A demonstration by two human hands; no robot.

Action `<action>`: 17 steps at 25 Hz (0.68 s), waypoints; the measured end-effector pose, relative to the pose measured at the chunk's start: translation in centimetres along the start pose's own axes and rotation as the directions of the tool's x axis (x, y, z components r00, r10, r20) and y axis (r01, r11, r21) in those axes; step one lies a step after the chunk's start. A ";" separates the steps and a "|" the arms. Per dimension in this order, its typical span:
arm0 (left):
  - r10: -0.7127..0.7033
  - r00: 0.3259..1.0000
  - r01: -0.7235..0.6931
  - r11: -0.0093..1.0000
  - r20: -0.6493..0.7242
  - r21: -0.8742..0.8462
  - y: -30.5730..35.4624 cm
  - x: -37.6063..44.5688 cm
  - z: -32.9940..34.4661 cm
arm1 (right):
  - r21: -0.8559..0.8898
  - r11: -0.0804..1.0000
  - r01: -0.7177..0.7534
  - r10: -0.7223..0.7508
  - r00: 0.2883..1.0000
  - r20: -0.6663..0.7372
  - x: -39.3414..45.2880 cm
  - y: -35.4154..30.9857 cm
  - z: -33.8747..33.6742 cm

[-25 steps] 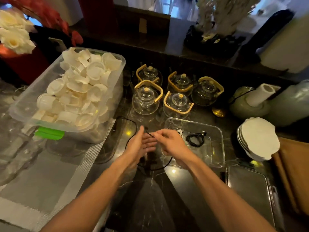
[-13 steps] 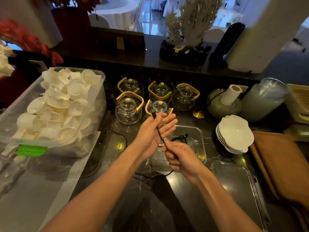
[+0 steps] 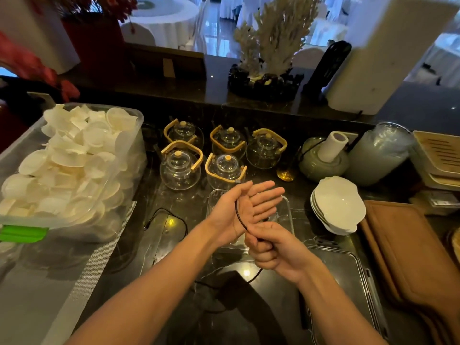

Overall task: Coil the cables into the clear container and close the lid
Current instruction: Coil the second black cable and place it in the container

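A thin black cable (image 3: pixel 239 216) runs across the palm of my left hand (image 3: pixel 245 207), which is held flat with its fingers straight and the cable pinned under the thumb. My right hand (image 3: pixel 270 247) is fisted around the same cable just below the left palm. The rest of the cable (image 3: pixel 174 217) trails down onto the dark counter and loops off to the left. The clear container (image 3: pixel 288 210) sits open on the counter right behind my hands, mostly hidden by them. Its clear lid (image 3: pixel 348 277) lies flat to the right front.
A big clear tub of white dishes (image 3: pixel 74 170) fills the left side. Several glass teapots (image 3: pixel 224 155) stand behind the container. Stacked white bowls (image 3: pixel 338 202) and a brown board (image 3: pixel 410 250) lie to the right, and a paper roll (image 3: pixel 332 146) and jar further back.
My left hand has opened flat with the cable across its palm. My right hand has closed into a fist on the cable just under it. The camera has tilted up.
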State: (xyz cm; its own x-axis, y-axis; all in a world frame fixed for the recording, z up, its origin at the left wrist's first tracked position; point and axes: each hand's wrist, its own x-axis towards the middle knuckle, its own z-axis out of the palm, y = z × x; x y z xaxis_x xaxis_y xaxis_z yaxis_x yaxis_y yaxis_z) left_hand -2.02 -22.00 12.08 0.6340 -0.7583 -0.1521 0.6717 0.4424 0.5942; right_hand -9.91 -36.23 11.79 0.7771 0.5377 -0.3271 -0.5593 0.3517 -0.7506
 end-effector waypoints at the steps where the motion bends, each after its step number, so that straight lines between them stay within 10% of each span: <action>1: 0.009 1.000 -0.009 1.000 -0.009 0.023 0.4 0.0 0.2 | 0.012 1.000 -0.017 0.017 1.000 0.008 0.2 0.2 -0.3; 6: 0.063 0.998 -0.059 0.988 0.027 -0.140 3.6 -0.6 1.2 | -0.067 0.996 -0.066 0.056 0.988 -0.144 1.2 3.1 -1.6; 9: -0.004 0.997 0.016 0.988 0.075 -0.154 4.7 -1.2 1.7 | 0.183 0.981 -0.069 0.080 0.995 -0.055 1.7 3.2 -3.2; 12: -0.177 0.981 0.179 0.983 0.076 -0.025 4.3 -1.8 1.5 | 0.333 0.942 -0.042 0.073 0.994 -0.081 2.1 0.6 -4.3; 17: -0.393 0.916 0.400 0.880 -0.081 0.255 2.2 -2.4 0.5 | 0.082 0.988 -0.133 0.151 0.944 -0.293 2.8 -6.1 -4.4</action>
State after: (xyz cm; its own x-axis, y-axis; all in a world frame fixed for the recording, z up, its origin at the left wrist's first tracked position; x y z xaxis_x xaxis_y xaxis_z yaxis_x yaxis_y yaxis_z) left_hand -2.26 -19.47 14.11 0.3480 -0.8294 -0.4371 0.7473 -0.0362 0.6635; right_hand -3.09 -40.25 12.97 0.7336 0.3364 -0.5904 -0.6793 0.3391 -0.6508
